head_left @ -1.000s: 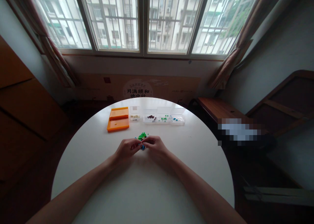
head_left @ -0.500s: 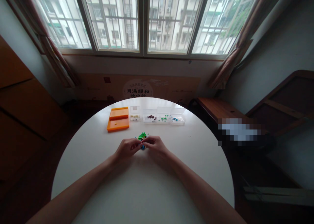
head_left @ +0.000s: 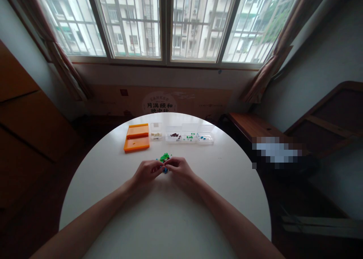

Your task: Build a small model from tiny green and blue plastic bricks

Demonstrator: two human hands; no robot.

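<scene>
My left hand [head_left: 146, 172] and my right hand [head_left: 179, 168] meet at the middle of a round white table [head_left: 164, 213]. Both have their fingers pinched together around a small build of green and blue toy bricks [head_left: 164, 159]. The green part shows just beyond my fingertips, and a blue bit peeks out between the hands. Most of the build is hidden by my fingers.
An orange case [head_left: 137, 137] lies open at the back left of the table. Beside it stand several small clear boxes [head_left: 189, 134] with beige, dark, green and blue pieces. A wooden bench [head_left: 255, 126] stands to the right, and a barred window [head_left: 167, 24] is ahead.
</scene>
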